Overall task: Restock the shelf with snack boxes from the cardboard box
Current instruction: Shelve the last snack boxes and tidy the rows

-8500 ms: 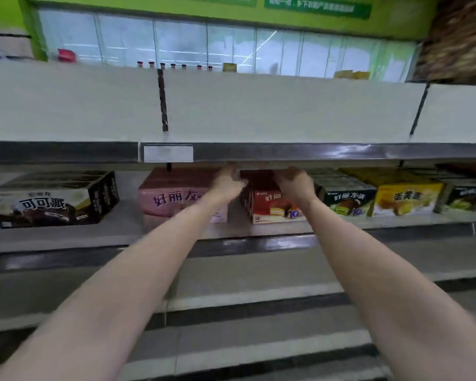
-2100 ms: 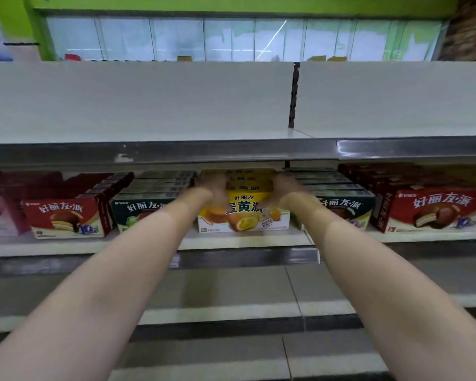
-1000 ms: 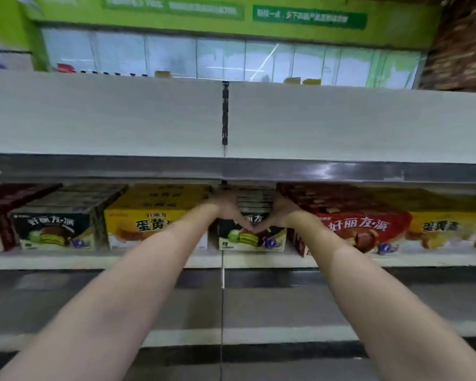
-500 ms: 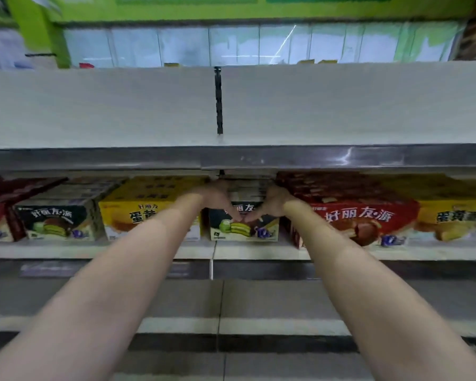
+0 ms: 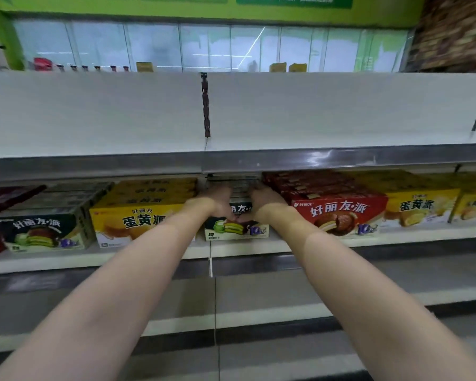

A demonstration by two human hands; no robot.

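Note:
A dark green snack box (image 5: 237, 229) stands at the front of a row on the middle shelf (image 5: 245, 247), between a yellow box (image 5: 138, 215) and a red box (image 5: 338, 213). My left hand (image 5: 217, 200) and my right hand (image 5: 265, 199) both press on its front face. The heels of the palms nearly meet and the fingers lie up over the box's top edge. The fingertips are hidden under the upper shelf's rail. The cardboard box is out of view.
More snack boxes line the same shelf: a dark green one (image 5: 39, 229) at the left, yellow ones (image 5: 421, 207) at the right. The white upper shelf (image 5: 313, 114) overhangs the rows. Lower shelves (image 5: 259, 314) run below my arms.
Two seconds ago both hands were on the yellow box; they have shifted right to the dark green box. Over the last second they have stayed on its front.

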